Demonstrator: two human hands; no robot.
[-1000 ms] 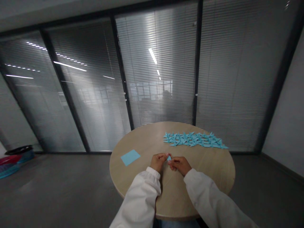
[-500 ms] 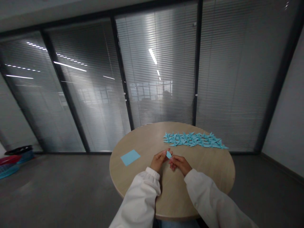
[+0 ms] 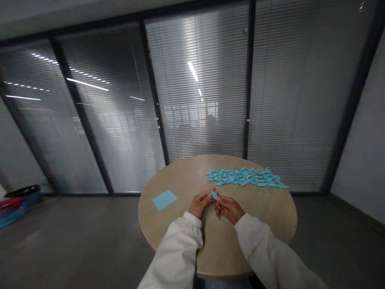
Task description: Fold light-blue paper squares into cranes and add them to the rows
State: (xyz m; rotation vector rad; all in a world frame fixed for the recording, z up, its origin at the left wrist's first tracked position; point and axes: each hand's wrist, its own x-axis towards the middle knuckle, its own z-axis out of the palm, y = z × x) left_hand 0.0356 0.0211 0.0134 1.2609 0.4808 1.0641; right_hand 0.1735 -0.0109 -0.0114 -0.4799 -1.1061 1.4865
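Note:
Between my two hands, above the middle of the round table, is a small folded piece of blue paper [image 3: 214, 195]. My left hand [image 3: 201, 204] pinches its left side between thumb and fingers. From the right, my right hand [image 3: 228, 208] grips the lower right edge, its other fingers curled under. The fingers hide part of the folds. Just beyond my hands lie many folded blue paper cranes [image 3: 243, 177], packed close in a long band. A flat blue sheet of paper [image 3: 164, 200] rests to the left of my left hand.
The round wooden table [image 3: 222, 257] carries all the paper. Behind it stands a glass partition with blinds [image 3: 204, 140]. Red-and-blue and black-and-blue containers [image 3: 12, 210] sit on the floor at the far left.
My right hand has shifted very slightly to the right, and the folded paper is turned a little. Both hands still hold it. The cranes and flat sheet stay in place.

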